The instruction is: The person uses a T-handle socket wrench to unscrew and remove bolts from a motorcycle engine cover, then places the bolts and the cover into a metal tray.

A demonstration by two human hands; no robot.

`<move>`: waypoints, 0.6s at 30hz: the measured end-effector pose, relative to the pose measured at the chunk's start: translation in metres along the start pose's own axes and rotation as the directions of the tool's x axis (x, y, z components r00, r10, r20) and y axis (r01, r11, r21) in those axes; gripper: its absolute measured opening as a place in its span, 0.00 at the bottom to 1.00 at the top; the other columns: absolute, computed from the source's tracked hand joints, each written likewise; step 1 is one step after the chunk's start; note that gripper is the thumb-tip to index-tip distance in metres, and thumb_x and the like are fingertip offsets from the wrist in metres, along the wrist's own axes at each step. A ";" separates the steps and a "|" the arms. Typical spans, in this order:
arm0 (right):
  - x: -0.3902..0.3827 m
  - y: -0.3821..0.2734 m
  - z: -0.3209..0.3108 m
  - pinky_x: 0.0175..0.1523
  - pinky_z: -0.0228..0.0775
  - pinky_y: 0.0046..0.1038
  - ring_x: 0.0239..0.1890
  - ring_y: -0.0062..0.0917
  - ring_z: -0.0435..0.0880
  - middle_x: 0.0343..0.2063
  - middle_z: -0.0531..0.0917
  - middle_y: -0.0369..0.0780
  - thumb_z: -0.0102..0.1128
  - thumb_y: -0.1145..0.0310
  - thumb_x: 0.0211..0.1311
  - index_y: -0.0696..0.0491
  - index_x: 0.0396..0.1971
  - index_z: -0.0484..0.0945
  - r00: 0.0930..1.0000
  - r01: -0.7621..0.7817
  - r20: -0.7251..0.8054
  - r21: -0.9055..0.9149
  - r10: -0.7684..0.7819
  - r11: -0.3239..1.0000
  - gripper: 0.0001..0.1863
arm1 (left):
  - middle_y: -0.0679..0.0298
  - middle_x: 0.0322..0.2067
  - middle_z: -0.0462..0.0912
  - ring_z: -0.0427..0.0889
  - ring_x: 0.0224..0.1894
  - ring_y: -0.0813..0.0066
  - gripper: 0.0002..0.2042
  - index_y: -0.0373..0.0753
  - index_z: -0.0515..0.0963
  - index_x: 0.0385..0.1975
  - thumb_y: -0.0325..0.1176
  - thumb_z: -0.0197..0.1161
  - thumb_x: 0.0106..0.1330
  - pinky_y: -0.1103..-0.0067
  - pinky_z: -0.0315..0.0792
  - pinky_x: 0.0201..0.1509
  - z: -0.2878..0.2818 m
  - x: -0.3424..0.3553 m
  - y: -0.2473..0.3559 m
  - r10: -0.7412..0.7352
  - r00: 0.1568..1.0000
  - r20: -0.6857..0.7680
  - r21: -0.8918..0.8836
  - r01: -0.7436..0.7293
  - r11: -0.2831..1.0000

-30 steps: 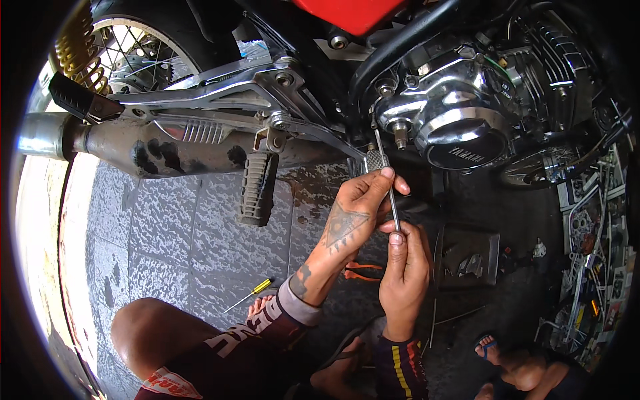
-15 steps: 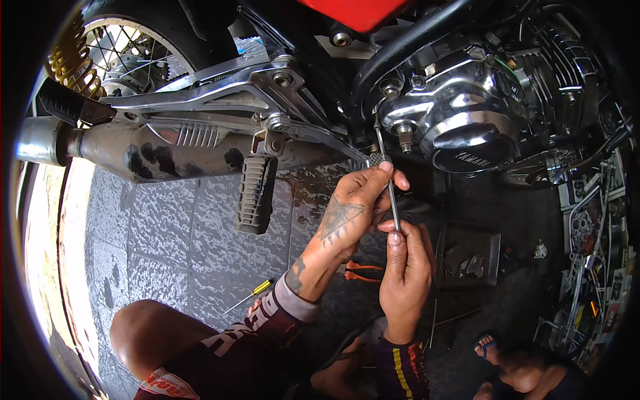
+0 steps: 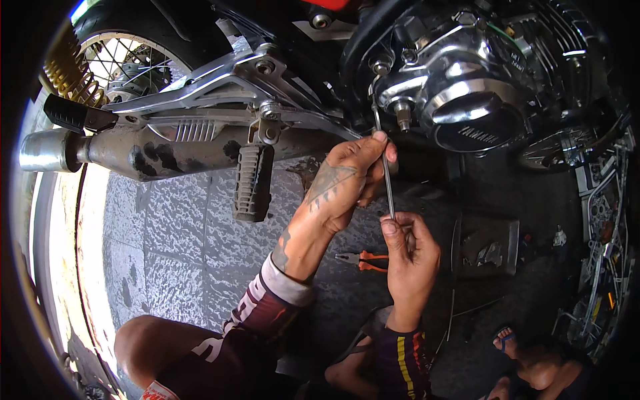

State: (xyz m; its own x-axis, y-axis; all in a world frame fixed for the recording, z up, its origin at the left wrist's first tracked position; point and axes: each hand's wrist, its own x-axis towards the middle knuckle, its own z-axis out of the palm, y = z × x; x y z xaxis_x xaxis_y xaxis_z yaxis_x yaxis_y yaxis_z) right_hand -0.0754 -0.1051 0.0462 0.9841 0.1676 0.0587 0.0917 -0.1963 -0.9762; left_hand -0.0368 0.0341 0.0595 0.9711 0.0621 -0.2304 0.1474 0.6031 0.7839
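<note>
A thin metal rod [image 3: 388, 190] stands nearly upright in front of the motorcycle, its top end beside the polished engine cover [image 3: 460, 100]. My left hand [image 3: 347, 170] is closed, pinching the rod's middle between thumb and fingers, just below the frame. My right hand [image 3: 410, 260] is closed too, with thumb and forefinger on the rod's lower end. Near the rod's top, a short splined-looking shaft [image 3: 403, 117] juts from the engine cover. Whether the rod's top end is fastened to anything, I cannot tell.
A rubber-covered footpeg [image 3: 254, 183] hangs left of my hands, below the exhaust muffler [image 3: 187, 157]. Orange-handled pliers [image 3: 367, 261] lie on the tiled floor. At right are a dark tray [image 3: 508, 247] and a pile of metal parts [image 3: 603, 227]. Another person's foot [image 3: 505, 341] shows at lower right.
The view has shifted, so the engine appears slightly higher. Both hands keep hold of the rod. More of the pliers shows, and the yellow-handled screwdriver is out of sight now.
</note>
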 end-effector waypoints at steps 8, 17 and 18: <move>-0.001 0.026 0.023 0.24 0.61 0.24 0.16 0.20 0.72 0.15 0.74 0.35 0.48 0.63 0.66 0.58 0.21 0.71 0.999 -0.010 0.050 0.118 0.004 0.993 0.17 | 0.81 0.11 0.54 0.48 0.11 0.90 0.15 0.42 0.73 0.27 0.43 0.47 0.70 0.87 0.42 0.14 -0.007 0.000 0.009 -0.067 0.998 -0.006 0.186 0.067 0.980; -0.007 0.008 0.033 0.15 0.44 0.16 0.11 0.13 0.55 0.12 0.58 0.30 0.37 0.50 0.69 0.51 0.20 0.63 0.908 -0.384 0.284 0.860 0.309 0.335 0.23 | 0.80 0.12 0.55 0.50 0.12 0.91 0.15 0.39 0.72 0.28 0.44 0.46 0.70 0.87 0.43 0.14 -0.002 0.007 0.030 -0.107 0.990 -0.090 0.393 0.134 0.910; -0.008 0.006 0.035 0.15 0.43 0.16 0.11 0.13 0.54 0.12 0.56 0.30 0.37 0.49 0.69 0.51 0.19 0.63 0.911 -0.356 0.266 0.894 0.315 0.273 0.23 | 0.80 0.12 0.54 0.50 0.12 0.91 0.15 0.40 0.72 0.29 0.44 0.47 0.70 0.87 0.43 0.14 0.002 0.010 0.032 -0.120 0.989 -0.083 0.390 0.143 0.910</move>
State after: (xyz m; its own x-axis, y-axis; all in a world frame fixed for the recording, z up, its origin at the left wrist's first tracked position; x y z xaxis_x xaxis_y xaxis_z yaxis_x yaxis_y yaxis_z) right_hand -0.0879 -0.0743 0.0324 0.8849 0.3478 -0.3099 -0.4609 0.7502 -0.4742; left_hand -0.0223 0.0523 0.0838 0.9274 0.0554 -0.3700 0.3462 0.2479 0.9048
